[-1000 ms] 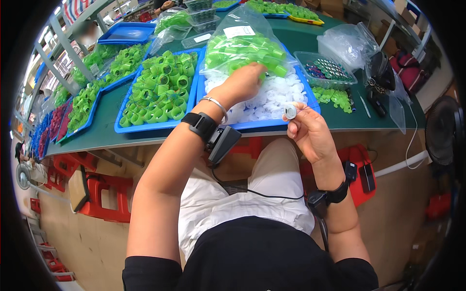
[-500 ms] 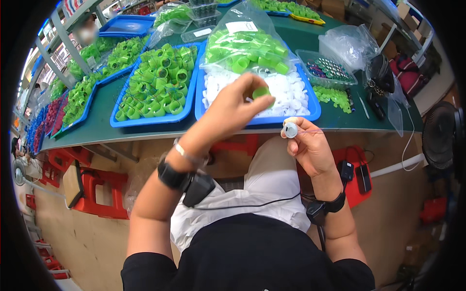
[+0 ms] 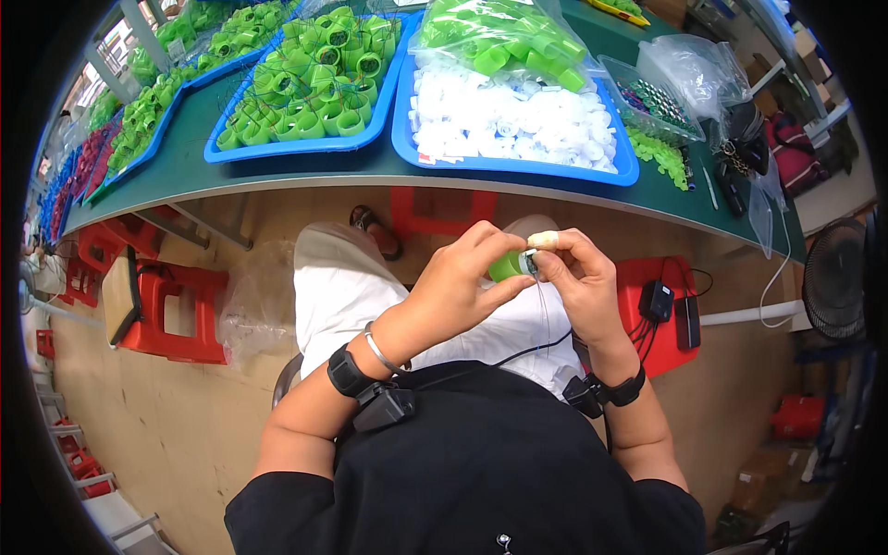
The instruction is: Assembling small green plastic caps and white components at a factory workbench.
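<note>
Over my lap the two hands have come together. My left hand (image 3: 460, 280) is closed around a light green plastic cup (image 3: 503, 268), held tilted with its open end to the right. With thumb and forefinger, my right hand (image 3: 581, 280) pinches a small round grey-white part (image 3: 528, 262) at the cup's mouth. Thin wires (image 3: 544, 310) hang down from that part. How far it sits inside the cup is hidden by my fingers. A fingertip of the right hand is wrapped in pale tape.
On the green table (image 3: 305, 180) stand a blue tray (image 3: 277, 151) of wired green cups and another blue tray (image 3: 527, 178) of white parts under a bag of green cups (image 3: 518, 42). A clear box (image 3: 680, 129) lies right. A red stool (image 3: 661, 351) carries black devices.
My left hand has come back from above the white parts, bringing the green cup to the grey-white part in my right hand. The view has tilted down.
</note>
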Tool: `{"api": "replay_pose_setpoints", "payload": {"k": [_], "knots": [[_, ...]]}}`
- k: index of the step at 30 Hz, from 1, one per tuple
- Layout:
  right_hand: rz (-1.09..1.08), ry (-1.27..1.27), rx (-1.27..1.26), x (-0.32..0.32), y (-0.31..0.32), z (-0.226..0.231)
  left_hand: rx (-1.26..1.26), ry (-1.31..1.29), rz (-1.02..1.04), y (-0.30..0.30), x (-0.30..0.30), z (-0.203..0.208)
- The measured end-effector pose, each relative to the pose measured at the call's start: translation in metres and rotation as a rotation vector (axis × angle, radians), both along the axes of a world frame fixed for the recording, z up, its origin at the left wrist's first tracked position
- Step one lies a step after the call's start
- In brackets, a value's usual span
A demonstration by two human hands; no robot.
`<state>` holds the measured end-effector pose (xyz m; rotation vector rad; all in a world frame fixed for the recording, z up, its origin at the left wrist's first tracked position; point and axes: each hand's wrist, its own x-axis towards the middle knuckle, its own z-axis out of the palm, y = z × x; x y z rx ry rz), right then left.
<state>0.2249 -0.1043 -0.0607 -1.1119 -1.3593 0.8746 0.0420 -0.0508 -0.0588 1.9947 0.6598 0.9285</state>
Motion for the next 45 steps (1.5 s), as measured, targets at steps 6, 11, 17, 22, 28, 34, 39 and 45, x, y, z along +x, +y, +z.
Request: {"api": "replay_pose_setpoints", "payload": {"k": [6,11,17,22,28,34,39,45], "knots": [[0.012,0.089,-0.216,-0.003,-0.003,0.007,0.346,0.105,0.107,0.000,-0.002,-0.006],[0.033,0.279,-0.341,0.005,0.000,-0.006,0.386,0.030,0.135,0.002,-0.003,-0.010],[0.123,0.469,-0.412,0.009,0.000,-0.013,0.170,0.099,0.090,-0.002,-0.005,-0.010],[0.192,0.609,-0.467,0.015,0.002,-0.028,0.144,-0.131,0.084,-0.009,0.005,-0.017],[0.294,0.759,-0.505,0.013,0.002,-0.031,0.133,-0.165,0.003,-0.008,0.002,-0.010],[0.427,0.812,-0.530,0.018,0.002,-0.037,0.190,-0.180,0.082,-0.010,0.005,-0.013],[0.479,0.888,-0.518,0.020,0.001,-0.042,0.218,-0.061,0.047,-0.010,0.005,-0.002],[0.382,0.870,-0.518,0.013,0.000,-0.035,0.365,-0.046,-0.058,-0.003,-0.002,-0.002]]}}
